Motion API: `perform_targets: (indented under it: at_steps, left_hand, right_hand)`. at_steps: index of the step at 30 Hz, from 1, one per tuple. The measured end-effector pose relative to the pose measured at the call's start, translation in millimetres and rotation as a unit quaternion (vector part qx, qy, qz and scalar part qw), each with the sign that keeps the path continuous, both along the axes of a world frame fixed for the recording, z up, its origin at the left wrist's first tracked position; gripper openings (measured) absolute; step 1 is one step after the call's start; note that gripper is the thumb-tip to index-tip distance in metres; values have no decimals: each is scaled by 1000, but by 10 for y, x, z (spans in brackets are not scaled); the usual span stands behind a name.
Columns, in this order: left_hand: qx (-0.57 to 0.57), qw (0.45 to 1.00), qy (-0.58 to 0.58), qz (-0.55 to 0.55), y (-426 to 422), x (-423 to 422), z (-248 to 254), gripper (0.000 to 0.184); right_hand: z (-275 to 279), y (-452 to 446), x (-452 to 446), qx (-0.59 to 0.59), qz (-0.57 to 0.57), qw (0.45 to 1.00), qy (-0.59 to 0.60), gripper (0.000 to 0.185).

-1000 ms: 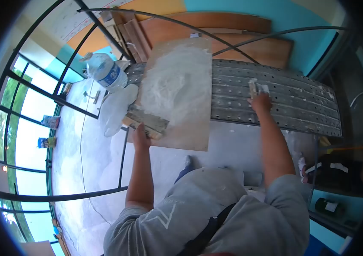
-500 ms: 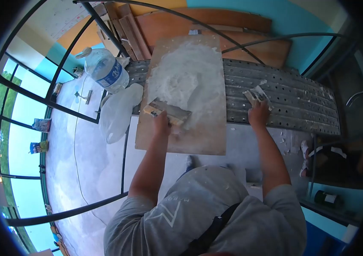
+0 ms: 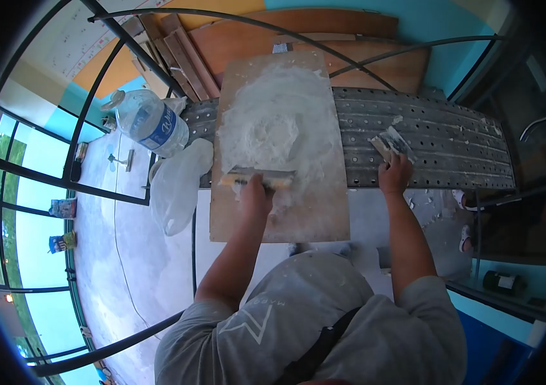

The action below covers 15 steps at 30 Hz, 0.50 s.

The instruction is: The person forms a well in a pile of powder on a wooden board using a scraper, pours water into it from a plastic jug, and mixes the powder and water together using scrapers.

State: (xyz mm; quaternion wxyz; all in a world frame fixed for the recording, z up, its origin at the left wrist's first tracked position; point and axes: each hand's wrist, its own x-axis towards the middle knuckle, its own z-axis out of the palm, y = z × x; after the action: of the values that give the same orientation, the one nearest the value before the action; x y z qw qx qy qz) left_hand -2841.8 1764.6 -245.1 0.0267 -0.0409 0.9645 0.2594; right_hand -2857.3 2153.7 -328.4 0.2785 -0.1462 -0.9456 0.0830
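Observation:
My left hand [image 3: 257, 196] is closed around a wide putty knife [image 3: 279, 174] with a pale edge, held low over a board [image 3: 247, 226]. The blade lies crosswise at the near side of a heap of white powder [image 3: 273, 138], which has a ring-like ridge and spreads thinly over the board. Whether the blade touches the board I cannot tell. My right hand [image 3: 395, 174] grips a second putty knife [image 3: 390, 142], its blade smeared with white, above the perforated metal plank [image 3: 440, 154] right of the board.
Left of the board stand a large clear water bottle [image 3: 151, 122] and a whitish plastic bag [image 3: 182, 186]. Dark scaffold bars [image 3: 234, 18] cross the far side. Wooden panels [image 3: 350, 58] lean behind. Another person's foot in a light shoe [image 3: 465, 239] shows at lower right.
My left hand's putty knife has turned from a slant to nearly level and shifted slightly right along the heap's near edge. My right hand stays over the plank. The whole view has tilted slightly.

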Motion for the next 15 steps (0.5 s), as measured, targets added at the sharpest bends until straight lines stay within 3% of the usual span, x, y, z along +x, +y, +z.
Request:
perform_targets:
  at_steps: [1, 2, 3, 4, 11, 13, 15]
  left_hand:
    - [18, 1000, 12, 1, 47, -112, 47, 32]
    - [283, 951, -11, 125, 89, -264, 62, 35]
    - [523, 819, -31, 236, 141, -456, 84, 37]
    - [717, 614, -50, 325, 192, -591, 125, 39]
    - [706, 670, -35, 229, -276, -654, 302, 32]
    - [629, 738, -5, 246, -598, -554, 112, 40]
    - [575, 773, -13, 267, -895, -466, -38, 39]
  right_hand:
    - [7, -4, 8, 2, 0, 1000, 3, 40]
    - [4, -7, 12, 0, -3, 1000, -3, 40]
    - [-4, -2, 4, -2, -7, 1000, -8, 40]
    - [14, 1, -7, -4, -10, 1000, -13, 39]
    - [104, -20, 22, -32, -9, 999, -26, 37]
    - [66, -7, 9, -32, -5, 999, -10, 36]
    - [12, -6, -25, -35, -1, 999, -19, 35]
